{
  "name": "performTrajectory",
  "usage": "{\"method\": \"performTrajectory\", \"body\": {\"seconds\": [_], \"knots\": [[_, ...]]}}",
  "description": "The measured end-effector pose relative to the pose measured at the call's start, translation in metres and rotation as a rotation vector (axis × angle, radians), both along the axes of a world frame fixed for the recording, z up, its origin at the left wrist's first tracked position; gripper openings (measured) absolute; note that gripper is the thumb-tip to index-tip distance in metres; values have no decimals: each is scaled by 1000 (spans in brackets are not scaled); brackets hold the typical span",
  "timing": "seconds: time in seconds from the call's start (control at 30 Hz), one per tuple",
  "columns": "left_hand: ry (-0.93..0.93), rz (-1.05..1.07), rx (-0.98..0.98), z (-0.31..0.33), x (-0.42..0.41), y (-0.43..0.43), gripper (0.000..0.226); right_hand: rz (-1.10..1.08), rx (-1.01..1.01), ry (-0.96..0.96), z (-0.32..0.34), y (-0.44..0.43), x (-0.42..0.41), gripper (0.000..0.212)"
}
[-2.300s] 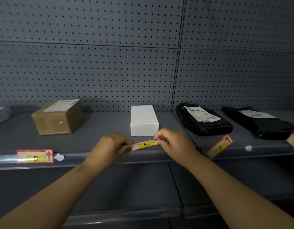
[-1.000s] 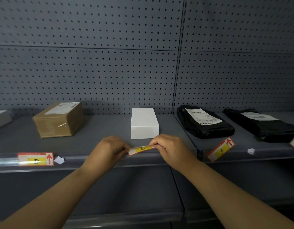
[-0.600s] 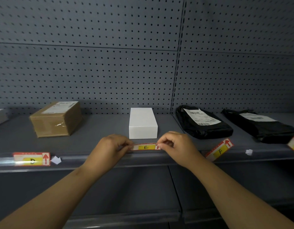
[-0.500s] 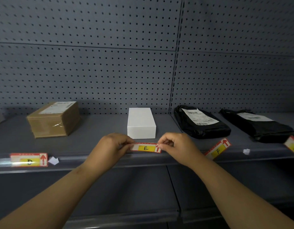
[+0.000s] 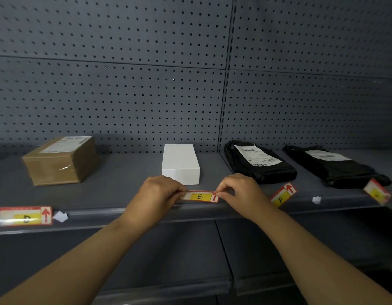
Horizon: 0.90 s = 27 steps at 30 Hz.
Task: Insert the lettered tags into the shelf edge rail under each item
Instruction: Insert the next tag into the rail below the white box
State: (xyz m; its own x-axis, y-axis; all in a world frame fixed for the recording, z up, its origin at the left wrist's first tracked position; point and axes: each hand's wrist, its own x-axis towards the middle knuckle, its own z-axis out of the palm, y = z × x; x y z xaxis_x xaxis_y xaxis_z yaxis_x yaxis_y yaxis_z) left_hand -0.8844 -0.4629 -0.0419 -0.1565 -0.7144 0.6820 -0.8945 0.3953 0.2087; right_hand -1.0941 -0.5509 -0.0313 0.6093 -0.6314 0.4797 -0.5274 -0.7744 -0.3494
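Tag E (image 5: pixel 199 196) is pinched at its ends by the left hand (image 5: pixel 156 195) and right hand (image 5: pixel 240 193), held just above the shelf edge rail (image 5: pixel 124 213) in front of the white box (image 5: pixel 180 165), not yet seated. Tag D (image 5: pixel 25 215) sits in the rail under the brown box (image 5: pixel 59 160). Tag F (image 5: pixel 283 194) and a further tag (image 5: pixel 376 191) lean loose beside the black bags, so I judge roughly half remains.

1 head-worn view faces forward and slightly down, close to the shelf (image 5: pixel 115 190), the pegboard (image 5: pixel 124 102) perhaps just beyond.
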Motion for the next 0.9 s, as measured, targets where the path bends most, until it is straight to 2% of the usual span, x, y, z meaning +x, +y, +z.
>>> {"method": "performTrajectory", "body": {"seconds": [0.17,0.47,0.7,0.9], "knots": [[4,-12,3,-2,-2,1,9,-2,10,-2,0,1,0,5],[-21,-23,28,3,-2,2,10,-44,198,-22,2,-1,2,2],[-6,-28,65,1,1,3,11,-6,77,57,-1,3,5,6],[-8,-18,94,-2,8,6,11,18,20,43,-7,6,10,6]]}}
